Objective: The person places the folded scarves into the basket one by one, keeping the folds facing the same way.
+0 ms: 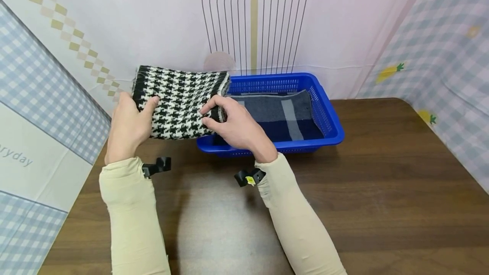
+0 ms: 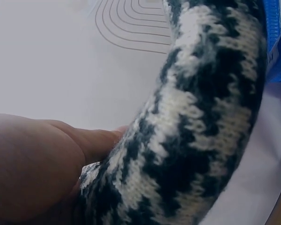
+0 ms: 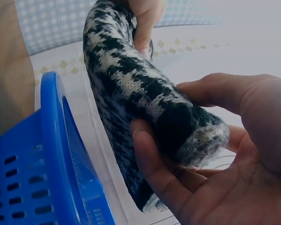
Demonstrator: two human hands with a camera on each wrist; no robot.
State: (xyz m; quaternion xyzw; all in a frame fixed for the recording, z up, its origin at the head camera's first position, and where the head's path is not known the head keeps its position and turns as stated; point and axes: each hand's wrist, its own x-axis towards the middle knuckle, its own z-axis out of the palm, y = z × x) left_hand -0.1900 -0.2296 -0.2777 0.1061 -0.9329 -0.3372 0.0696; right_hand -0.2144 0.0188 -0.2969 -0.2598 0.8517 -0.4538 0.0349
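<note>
A folded black-and-white houndstooth knitted scarf (image 1: 179, 103) is held up off the table, partly over the left end of a blue plastic basket. My left hand (image 1: 127, 126) grips its left edge, thumb on the near face and the other fingers hidden behind. At the right edge, my right hand (image 1: 240, 124) pinches the scarf. The right wrist view shows the thumb and fingers of the right hand (image 3: 264, 122) on both sides of the thick, fuzzy-ended scarf (image 3: 126, 82). Close up in the left wrist view, the scarf (image 2: 178, 126) bends in a curve beside the left hand (image 2: 33, 168).
The blue basket (image 1: 305, 142) stands at the back of the brown wooden table (image 1: 382, 190), holding a folded grey and navy cloth (image 1: 267, 107). A patterned cloth backdrop (image 1: 344, 20) hangs behind and along both sides.
</note>
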